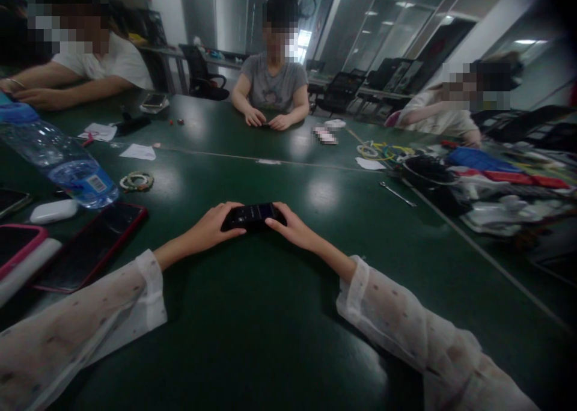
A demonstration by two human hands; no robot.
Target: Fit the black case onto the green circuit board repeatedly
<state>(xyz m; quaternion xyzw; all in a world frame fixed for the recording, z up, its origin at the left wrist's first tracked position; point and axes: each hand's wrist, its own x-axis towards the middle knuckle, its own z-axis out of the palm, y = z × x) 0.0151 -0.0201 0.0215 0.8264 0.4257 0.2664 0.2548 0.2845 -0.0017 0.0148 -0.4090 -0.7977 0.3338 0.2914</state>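
Between my hands is a small black handheld device [253, 213] with a dark screen on its right half and faint pale markings on its left half. It lies sideways, low at the middle of the green table. My left hand [219, 223] grips its left end, with the thumb along the near edge. The right end is held by my right hand [290, 223], its thumb resting over the near right corner. The far fingers of both hands are partly hidden behind the device, so I cannot tell whether it touches the tabletop.
Left on the green table [252, 333] are a tilted water bottle [74, 158], a red-edged phone [97, 246], a white case [54, 211] and bracelets [136, 181]. At right lie a wrench [397, 194] and piled cables and cloth [487, 161]. Three people sit around the table.
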